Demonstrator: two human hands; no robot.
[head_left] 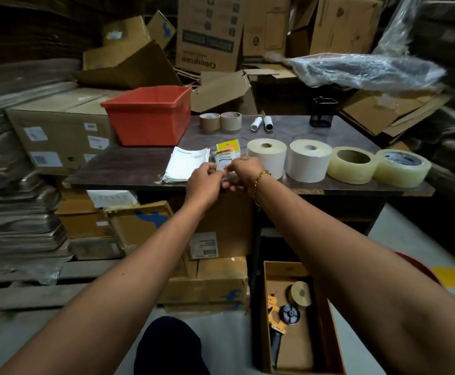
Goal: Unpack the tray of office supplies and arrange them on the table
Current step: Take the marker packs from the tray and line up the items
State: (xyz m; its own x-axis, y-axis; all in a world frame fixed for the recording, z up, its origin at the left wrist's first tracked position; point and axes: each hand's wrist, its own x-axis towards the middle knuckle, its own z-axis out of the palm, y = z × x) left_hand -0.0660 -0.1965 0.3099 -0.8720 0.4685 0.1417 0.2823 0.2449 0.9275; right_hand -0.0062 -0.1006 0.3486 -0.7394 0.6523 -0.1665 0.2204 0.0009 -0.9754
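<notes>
Hands on small packet, front middle of surface (129, 169).
We note left hand (203, 180) and right hand (244, 171) meeting at the near end of a small packet (224, 158), fingers of both curled in and pinching it. We see a white packet with a dark printed label band and a glossy wrapper; its print is too small to read. It overlaps a yellow-headed packet (227, 145) just behind. It sits between a stack of white papers (185, 166) on its left and a white label roll (267, 156) on its right. The red tray (148, 117) stands at the far left corner, well apart from the hands.
</notes>
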